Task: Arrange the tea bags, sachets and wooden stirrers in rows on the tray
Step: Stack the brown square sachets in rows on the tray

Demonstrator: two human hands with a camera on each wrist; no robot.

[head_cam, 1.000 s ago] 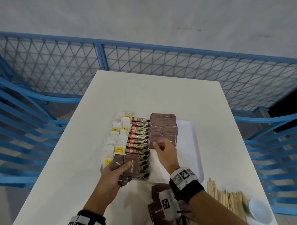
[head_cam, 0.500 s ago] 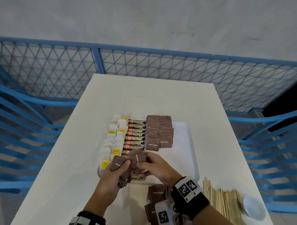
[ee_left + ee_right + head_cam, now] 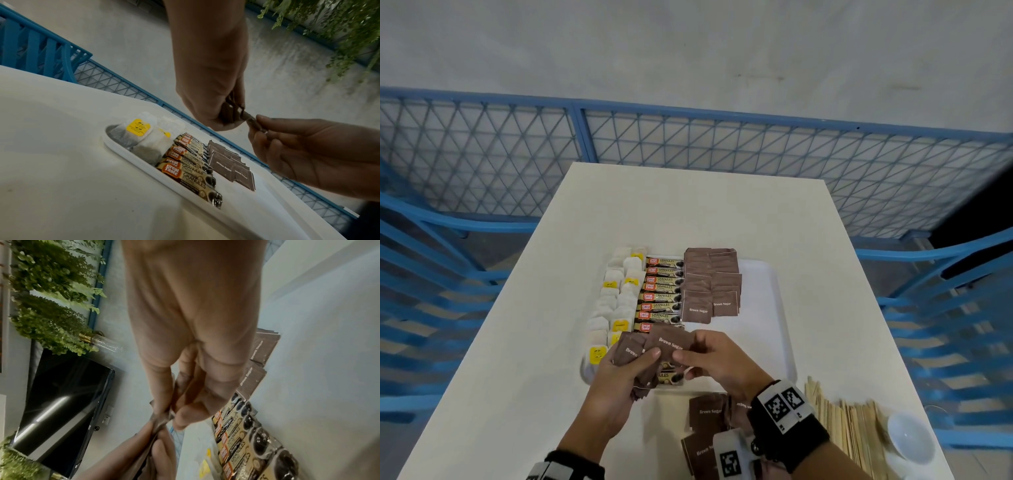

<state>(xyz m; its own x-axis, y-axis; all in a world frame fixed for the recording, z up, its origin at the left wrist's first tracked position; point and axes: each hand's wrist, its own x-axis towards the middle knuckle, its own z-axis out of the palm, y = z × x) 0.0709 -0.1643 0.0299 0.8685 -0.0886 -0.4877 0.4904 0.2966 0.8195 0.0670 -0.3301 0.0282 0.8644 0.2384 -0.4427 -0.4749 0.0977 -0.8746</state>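
Note:
My left hand [image 3: 645, 359] grips a fanned bundle of brown sugar sachets [image 3: 631, 349] above the near left end of the white tray [image 3: 767, 308]. My right hand [image 3: 683, 358] pinches the top sachet [image 3: 671, 342] of that bundle between thumb and fingers; the left wrist view shows the same pinch on the sachet [image 3: 252, 121]. The tray holds a row of tea bags [image 3: 616, 301], a row of coffee sticks [image 3: 661, 294] and a row of brown sugar sachets [image 3: 709, 287]. Wooden stirrers [image 3: 849, 435] lie piled on the table at the near right.
Loose brown sugar sachets [image 3: 705, 414] lie on the table in front of the tray, partly under my right wrist. A small white bowl [image 3: 911, 435] stands right of the stirrers. The tray's right half is bare. A blue mesh railing [image 3: 722, 147] rings the table.
My right hand has drawn back from the sachet row on the tray to the bundle in my left hand and has pinched its top sachet. The left hand has barely moved.

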